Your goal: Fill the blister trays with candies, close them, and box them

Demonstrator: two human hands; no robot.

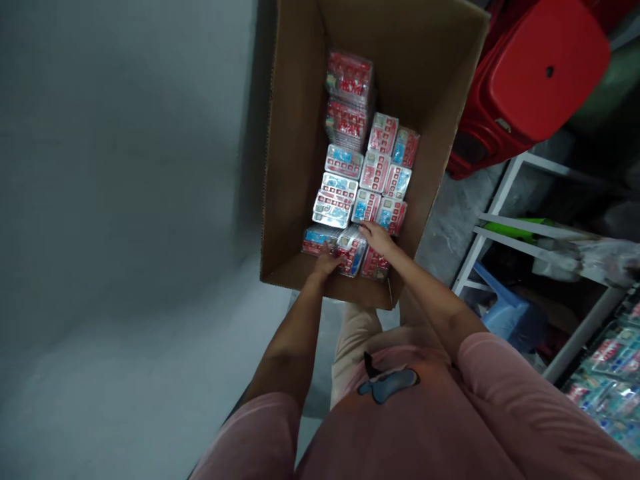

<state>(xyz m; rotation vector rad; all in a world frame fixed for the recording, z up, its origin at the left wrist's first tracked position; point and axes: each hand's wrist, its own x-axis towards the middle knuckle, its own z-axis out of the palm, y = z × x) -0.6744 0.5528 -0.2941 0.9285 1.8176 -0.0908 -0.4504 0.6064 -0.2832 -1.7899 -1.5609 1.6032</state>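
Observation:
Inside a tall brown cardboard box (290, 153) stand several stacks of clear plastic packs with red, blue and white contents. My left hand (327, 261) reaches over the near wall and holds the left side of a near pack stack (353, 250). On that stack's upper right edge rests my right hand (376, 238), its fingers bent round the corner. Another stack (316, 239) lies just left of my left hand. Farther in are white-edged packs (334, 208) and two taller red stacks (349, 77). My fingertips are partly hidden among the packs.
A red plastic stool (547, 70) stands to the right of the box. Below it are a grey metal rack (505, 183) and a blue plastic item (515, 317). More packaged goods (613, 373) lie at the lower right. A pale grey surface (125, 167) fills the left side.

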